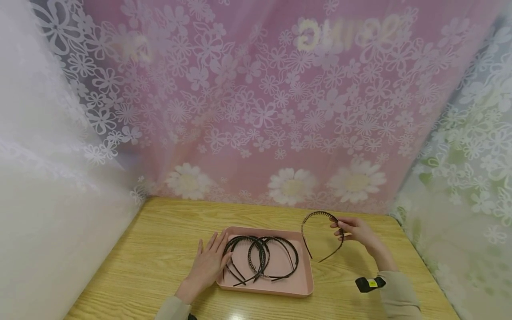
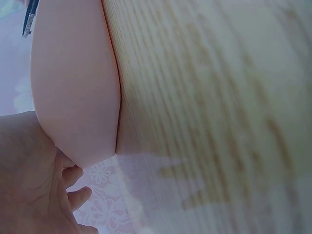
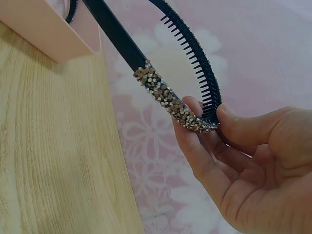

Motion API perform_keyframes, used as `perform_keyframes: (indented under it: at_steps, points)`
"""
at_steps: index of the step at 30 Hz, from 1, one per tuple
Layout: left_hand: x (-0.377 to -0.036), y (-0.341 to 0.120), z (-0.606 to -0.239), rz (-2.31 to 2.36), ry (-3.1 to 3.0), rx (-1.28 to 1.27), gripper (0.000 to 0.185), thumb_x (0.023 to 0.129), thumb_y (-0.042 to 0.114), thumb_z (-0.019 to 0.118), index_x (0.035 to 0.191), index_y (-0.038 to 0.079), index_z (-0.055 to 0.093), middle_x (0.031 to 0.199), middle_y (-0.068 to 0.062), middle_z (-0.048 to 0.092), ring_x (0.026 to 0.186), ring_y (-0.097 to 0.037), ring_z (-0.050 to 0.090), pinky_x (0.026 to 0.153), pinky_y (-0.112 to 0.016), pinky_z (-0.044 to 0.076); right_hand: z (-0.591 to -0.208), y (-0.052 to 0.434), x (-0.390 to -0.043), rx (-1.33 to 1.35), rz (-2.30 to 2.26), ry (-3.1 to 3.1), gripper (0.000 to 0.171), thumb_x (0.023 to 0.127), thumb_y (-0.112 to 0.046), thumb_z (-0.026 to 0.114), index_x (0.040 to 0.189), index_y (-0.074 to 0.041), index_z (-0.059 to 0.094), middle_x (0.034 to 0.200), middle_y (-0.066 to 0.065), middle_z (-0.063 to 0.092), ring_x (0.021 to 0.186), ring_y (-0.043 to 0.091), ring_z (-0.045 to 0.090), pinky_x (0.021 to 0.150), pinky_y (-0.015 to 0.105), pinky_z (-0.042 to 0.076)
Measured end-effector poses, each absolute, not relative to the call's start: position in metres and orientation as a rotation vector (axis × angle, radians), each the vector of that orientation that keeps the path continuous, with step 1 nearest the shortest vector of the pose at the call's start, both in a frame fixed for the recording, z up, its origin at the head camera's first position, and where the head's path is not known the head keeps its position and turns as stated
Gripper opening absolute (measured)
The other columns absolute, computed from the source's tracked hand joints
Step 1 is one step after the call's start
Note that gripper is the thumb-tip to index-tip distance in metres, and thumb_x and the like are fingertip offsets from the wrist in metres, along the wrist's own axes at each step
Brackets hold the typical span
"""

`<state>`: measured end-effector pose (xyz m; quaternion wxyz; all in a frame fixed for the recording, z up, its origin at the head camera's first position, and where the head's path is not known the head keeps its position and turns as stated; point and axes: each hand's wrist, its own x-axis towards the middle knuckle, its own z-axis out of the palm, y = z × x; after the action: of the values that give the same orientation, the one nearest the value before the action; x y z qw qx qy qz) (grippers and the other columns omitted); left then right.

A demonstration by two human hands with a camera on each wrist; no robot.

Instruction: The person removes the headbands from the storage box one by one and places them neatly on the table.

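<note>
R hand [image 1: 357, 231] pinched a black toothed headband [image 1: 322, 235] near the top of its arc, thumb on one side, fingertips [image 3: 187, 127] on the other, w/ the band held up above the table and its two ends hanging toward the wood. In the right wrist view the grip sat right on a strip of small glittery stones [image 3: 170, 100] glued along the outer face; the comb teeth [image 3: 200, 68] ran along the inner edge.

L hand [image 1: 210, 262] lay flat, fingers straight and spread a little, on the left rim of a pink tray [image 1: 306, 284], fingertips touching the nearest of the headbands [image 1: 260, 260] lying inside. Looked like 3 or so black bands overlapping in there; exact count hard to tell. Left wrist view showed only the tray's outer wall [image 2: 73, 87], palm against it, and blurred wood grain.

Handling, as a judgement: the headband seemed v. light, thin plastic, springy rather than stiff, so it'd flex if squeezed at the ends and could snap if bent too far open. Smooth plastic parts prob. slippery; the stone strip gave rougher purchase but stones might shed under hard rubbing. Teeth fine, likely to snag on the other bands. Best hold approx. where it was: top of the arc, light pinch across the width, not on the tips.

Further out: wooden table [image 1: 160, 249], a black clip-like item w/ yellow label [image 1: 370, 283] by the R sleeve, and floral curtains [image 1: 256, 111] round the back and sides.
</note>
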<state>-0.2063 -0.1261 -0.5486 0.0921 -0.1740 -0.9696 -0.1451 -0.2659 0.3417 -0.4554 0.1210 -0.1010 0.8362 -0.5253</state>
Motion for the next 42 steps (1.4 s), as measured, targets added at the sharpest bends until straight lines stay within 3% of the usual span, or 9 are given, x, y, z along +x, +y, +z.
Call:
perform_keyframes:
  at_steps: [19,28,42]
  points:
    - [-0.207,-0.126,-0.548,-0.423,-2.856,-0.523,0.061,0.107,0.036,0.05,0.157,0.004,0.036,0.164,-0.012,0.032,0.15,-0.037,0.031,0.115,-0.07,0.022,-0.465,0.369,-0.272,-0.207,-1.486,2.494,0.046,0.11,-0.008,0.041,0.144,0.023,0.037,0.129,0.034,0.06,0.1,0.027,0.071,0.083,0.04,0.06]
    - [-0.206,-0.126,-0.547,-0.428,-2.861,-0.521,0.061,0.107,0.036,0.05,0.157,0.004,0.037,0.164,-0.012,0.032,0.15,-0.037,0.03,0.115,-0.07,0.022,-0.483,0.375,-0.282,-0.156,-1.496,2.462,0.043,0.109,-0.003,0.042,0.142,0.024,0.038,0.124,0.032,0.064,0.095,0.028,0.072,0.083,0.05,0.059]
    - [-0.205,-0.126,-0.547,-0.436,-2.855,-0.541,0.06,0.107,0.034,0.051,0.156,0.003,0.038,0.163,-0.013,0.033,0.149,-0.038,0.032,0.114,-0.071,0.022,-0.498,0.366,-0.294,-0.105,-1.434,2.472,0.043,0.109,-0.003,0.041,0.142,0.024,0.037,0.12,0.033,0.063,0.09,0.03,0.07,0.075,0.043,0.06]
